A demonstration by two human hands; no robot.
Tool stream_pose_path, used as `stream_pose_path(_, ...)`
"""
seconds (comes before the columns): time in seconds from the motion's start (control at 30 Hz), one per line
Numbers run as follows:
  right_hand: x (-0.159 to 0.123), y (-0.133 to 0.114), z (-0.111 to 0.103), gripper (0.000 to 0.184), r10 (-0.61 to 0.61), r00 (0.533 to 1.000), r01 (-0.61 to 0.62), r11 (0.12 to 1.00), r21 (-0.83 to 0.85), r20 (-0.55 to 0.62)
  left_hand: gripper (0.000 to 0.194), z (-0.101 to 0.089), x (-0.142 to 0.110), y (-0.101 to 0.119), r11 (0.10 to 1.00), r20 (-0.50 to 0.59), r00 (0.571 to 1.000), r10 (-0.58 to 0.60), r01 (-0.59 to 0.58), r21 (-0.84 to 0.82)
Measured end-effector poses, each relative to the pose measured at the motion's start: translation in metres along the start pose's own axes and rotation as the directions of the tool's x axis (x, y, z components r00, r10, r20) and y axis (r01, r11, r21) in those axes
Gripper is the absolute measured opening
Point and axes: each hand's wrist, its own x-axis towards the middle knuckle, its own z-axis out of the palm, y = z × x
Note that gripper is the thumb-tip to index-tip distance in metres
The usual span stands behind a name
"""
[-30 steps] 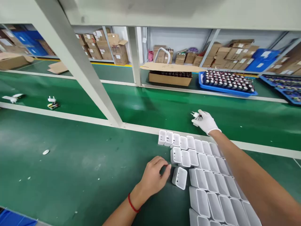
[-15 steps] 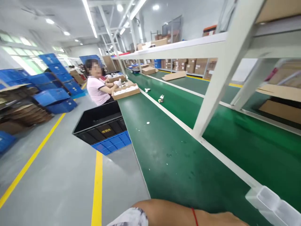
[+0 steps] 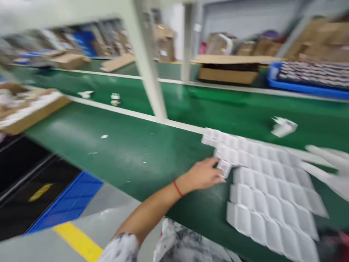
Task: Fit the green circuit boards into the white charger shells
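My left hand, bare with a red string at the wrist, has its thumb and fingers around a small white box at the left end of a row. Beside it, rows of white box-like pieces lie close together on the green bench top. At the right edge my right hand, in a white glove and blurred, has its fingers spread over the far right of the rows. Nothing shows between those fingers. Beyond the rows, a white plug-like part lies on the green belt.
A pale post rises from the white rail. Two small white parts lie on the belt. Cartons and a blue tray of parts line the far side. A black crate stands left, below the bench.
The view has swung right and down, bringing the white rows, my gripping left hand and my gloved right hand into sight. The co-worker has gone almost wholly out of frame.
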Motion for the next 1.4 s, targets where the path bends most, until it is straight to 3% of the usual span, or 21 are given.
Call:
stream_pose_path(0.03,-0.028,0.017,-0.015,0.038,0.052,0.999,-0.052,0.998,-0.035,-0.003,0.009,0.005,-0.001,-0.005,0.999,0.004,1.000,0.009,-0.009,-0.038)
stream_pose_path(0.1,-0.074,0.030,-0.040,0.057,0.054,0.997,-0.057,0.997,-0.056,-0.054,0.009,0.015,-0.002,-0.014,0.994,0.012,1.000,0.025,-0.023,-0.106)
stream_pose_path(0.2,-0.125,0.016,-0.055,0.074,-0.057,0.988,0.050,0.997,-0.054,-0.142,0.015,0.023,-0.004,-0.021,0.992,-0.041,0.999,0.004,-0.009,-0.129)
stream_pose_path(0.33,-0.188,-0.009,-0.042,0.087,-0.131,0.979,0.133,0.991,0.008,-0.154,0.033,0.023,-0.009,-0.020,0.990,-0.075,0.996,0.042,-0.051,-0.131)
stream_pose_path(0.47,-0.233,-0.022,-0.004,0.099,-0.113,0.984,0.126,0.988,0.090,-0.136,0.039,0.028,-0.011,-0.021,0.989,-0.091,0.994,0.054,-0.066,-0.133)
stream_pose_path(0.53,-0.240,-0.026,0.015,0.098,-0.113,0.983,0.124,0.990,0.070,-0.142,0.042,0.031,-0.011,-0.021,0.985,-0.123,0.991,0.046,-0.066,-0.160)
stream_pose_path(0.63,-0.238,-0.027,0.033,0.100,-0.101,0.961,0.116,0.992,0.042,-0.258,0.055,0.033,-0.012,-0.017,0.975,-0.128,0.992,0.013,-0.041,-0.219)
stream_pose_path(0.8,-0.230,-0.023,0.041,0.099,-0.132,0.922,0.142,0.990,0.001,-0.365,0.073,0.039,-0.013,-0.011,0.960,-0.077,0.997,0.029,-0.049,-0.274)
stream_pose_path(1.0,-0.228,-0.021,0.040,0.101,-0.190,0.914,0.209,0.978,0.014,-0.357,0.071,0.042,-0.009,-0.010,0.967,-0.200,0.978,-0.064,0.012,-0.253)
stream_pose_path(1.07,-0.229,-0.022,0.040,0.104,-0.175,0.923,0.189,0.982,0.008,-0.343,0.069,0.033,-0.009,-0.005,0.975,-0.305,0.952,-0.039,-0.032,-0.222)
stream_pose_path(1.13,-0.231,-0.022,0.039,0.101,-0.158,0.929,0.171,0.985,0.008,-0.334,0.060,0.023,-0.012,0.005,0.973,-0.401,0.914,0.060,-0.143,-0.181)
stream_pose_path(1.2,-0.234,-0.022,0.035,0.093,-0.153,0.927,0.164,0.986,0.003,-0.342,0.048,0.017,-0.019,0.020,0.951,-0.333,0.918,0.216,-0.276,-0.142)
stream_pose_path(1.27,-0.238,-0.023,0.030,0.085,-0.165,0.920,0.165,0.986,-0.032,-0.356,0.040,0.019,-0.030,0.037,0.927,-0.135,0.929,0.345,-0.359,-0.105)
stream_pose_path(1.33,-0.242,-0.026,0.026,0.080,-0.183,0.919,0.169,0.983,-0.069,-0.350,0.030,0.027,-0.040,0.050,0.926,0.006,0.926,0.377,-0.377,-0.036)
stream_pose_path(1.4,-0.245,-0.031,0.023,0.069,-0.175,0.932,0.157,0.984,-0.082,-0.317,0.023,0.038,-0.048,0.058,0.938,0.053,0.937,0.344,-0.346,0.021)
